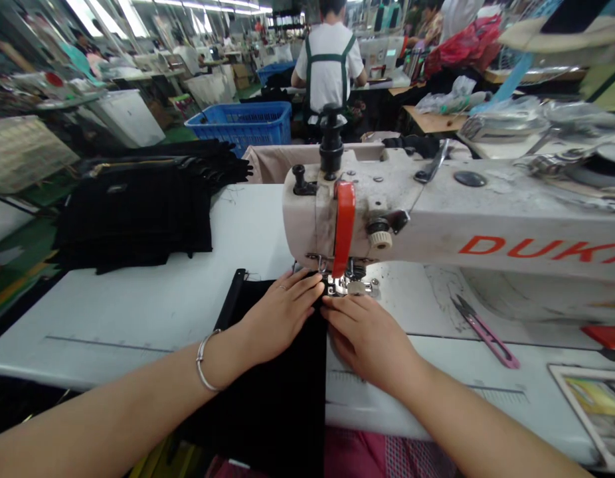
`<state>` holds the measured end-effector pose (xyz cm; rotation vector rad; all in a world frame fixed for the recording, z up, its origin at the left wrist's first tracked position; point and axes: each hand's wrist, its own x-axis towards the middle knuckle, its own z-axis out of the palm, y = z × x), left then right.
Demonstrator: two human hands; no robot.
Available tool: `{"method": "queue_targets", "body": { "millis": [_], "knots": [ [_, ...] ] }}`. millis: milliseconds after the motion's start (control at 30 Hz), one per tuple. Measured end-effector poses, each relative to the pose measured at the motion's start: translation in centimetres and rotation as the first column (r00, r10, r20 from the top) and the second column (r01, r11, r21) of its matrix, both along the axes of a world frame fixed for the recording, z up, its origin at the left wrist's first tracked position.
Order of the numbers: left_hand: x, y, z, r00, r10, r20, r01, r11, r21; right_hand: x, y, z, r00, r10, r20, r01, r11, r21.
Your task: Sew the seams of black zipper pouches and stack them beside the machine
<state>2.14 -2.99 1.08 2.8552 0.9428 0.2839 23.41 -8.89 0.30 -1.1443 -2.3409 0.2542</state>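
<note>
A black fabric piece (282, 405) runs from the sewing machine (317, 219) down over the table's front edge. My left hand (280, 312) lies flat on it, fingers stretched toward the presser foot (340, 287). At the fabric's right edge is my right hand (370, 332), its fingers bent and closed on that edge just in front of the foot. The fingertips of both hands almost meet there. The machine's needle is hidden behind an orange guard (344, 229).
Black fabric pieces (133, 212) are stacked at the table's left. Pink-handled thread snips (487, 332) lie right of my right hand. A framed card (594, 405) sits at the right front. Beyond stand a blue basket (242, 123) and a seated person (330, 63).
</note>
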Motion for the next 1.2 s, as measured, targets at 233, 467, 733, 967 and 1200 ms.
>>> {"method": "queue_targets", "body": {
  "millis": [233,467,733,967,1200],
  "knots": [
    [-2.5,-10.0,3.8,0.950,-0.279,-0.143,0.266,0.959,-0.102,-0.4,-9.7,0.1,0.955,-0.074,-0.286,-0.028,0.941,-0.338],
    [-5.9,-14.4,0.3,0.972,-0.047,0.231,0.093,0.977,-0.191,-3.2,-13.8,-2.2,0.781,-0.406,-0.476,-0.244,0.503,-0.829],
    [-5.0,-15.2,1.7,0.869,0.096,0.485,0.004,0.979,-0.202,-6.1,-14.2,-3.0,0.431,-0.744,-0.511,-0.474,0.295,-0.829],
    [-4.2,-15.9,0.4,0.961,-0.089,0.263,0.093,0.996,-0.003,-6.2,-15.6,-2.2,0.445,-0.764,-0.468,-0.489,0.231,-0.841],
    [-4.7,-16.0,-0.1,0.959,-0.134,0.251,0.132,0.991,0.024,-6.1,-16.1,-1.9,0.410,-0.791,-0.454,-0.487,0.231,-0.842]
  ]
}}
